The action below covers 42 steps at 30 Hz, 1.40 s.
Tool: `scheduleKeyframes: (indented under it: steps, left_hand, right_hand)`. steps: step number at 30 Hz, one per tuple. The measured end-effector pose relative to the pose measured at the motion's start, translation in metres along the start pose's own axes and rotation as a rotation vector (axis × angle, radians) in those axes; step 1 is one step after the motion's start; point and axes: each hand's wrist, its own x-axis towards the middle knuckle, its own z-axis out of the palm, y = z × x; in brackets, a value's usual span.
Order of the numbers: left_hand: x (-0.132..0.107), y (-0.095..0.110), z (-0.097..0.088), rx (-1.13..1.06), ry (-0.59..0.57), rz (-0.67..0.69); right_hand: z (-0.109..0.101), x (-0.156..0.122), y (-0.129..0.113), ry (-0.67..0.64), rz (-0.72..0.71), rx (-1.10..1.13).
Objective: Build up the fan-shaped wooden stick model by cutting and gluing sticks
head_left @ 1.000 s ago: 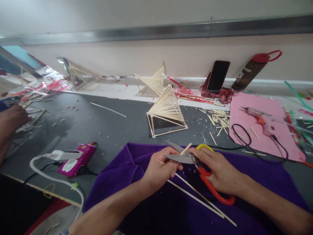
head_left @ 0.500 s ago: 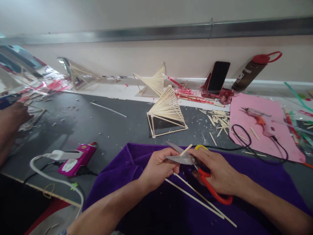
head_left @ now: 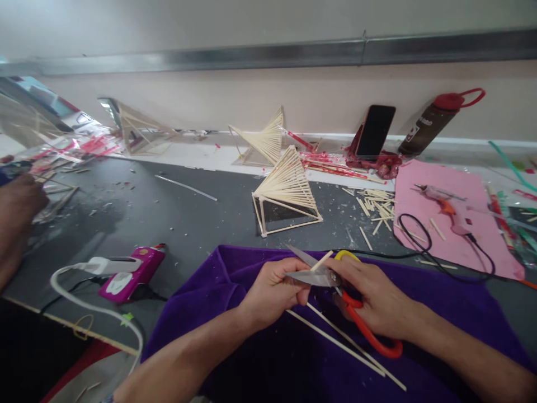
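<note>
My right hand (head_left: 375, 294) grips scissors (head_left: 375, 337) with one red and one yellow handle. Their blades stand apart around a thin wooden stick (head_left: 323, 261). Pinched at the blades, that stick is in the fingers of my left hand (head_left: 272, 288); its short end sticks up past the metal. Two long sticks (head_left: 344, 345) slope down to the right below my hands, over a purple cloth (head_left: 247, 268); whether either one is the held stick I cannot tell. Beyond the cloth stands a twisted stick model (head_left: 289, 187) on a square frame.
A pink glue gun (head_left: 451, 210) lies on a pink sheet (head_left: 474, 179), beside cut stick pieces (head_left: 373, 204). Behind are a phone (head_left: 375, 131), a bottle (head_left: 432, 123) and another stick model (head_left: 268, 137). At left are a magenta power strip (head_left: 136, 274) and another person's hand (head_left: 23, 204).
The scissors have tilted slightly, and the short stick end between the blades leans a little further right. The other person's hand at the left has shifted slightly left.
</note>
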Motion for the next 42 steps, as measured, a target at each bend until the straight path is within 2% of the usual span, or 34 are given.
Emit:
scheduleKeyframes:
  steps: [13,18,22,32,42]
  left_hand:
    - [-0.0008,-0.0039,0.0018,0.015,0.032,0.061]
    - [-0.0001,0.0017,0.0036,0.055,0.072,0.081]
    - [0.0016,0.0015,0.0029,0.060,0.108,0.139]
    - [0.0023,0.0001,0.0035,0.105,0.066,0.179]
    - [0.0014,-0.0036,0.0024,0.130,0.025,0.152]
  right_hand:
    - [-0.0014,-0.0015,0.0041,-0.032,0.001,0.022]
    - [-0.0009,-0.0004,0.0052,0.011,-0.005,0.038]
    - [0.0006,0.0017,0.0034,0.028,0.046,0.054]
    - [-0.0015,0.0033,-0.0016,-0.005,0.089,-0.035]
    - [-0.0035,0.0023,-0.0042,-0.014,0.084,-0.125]
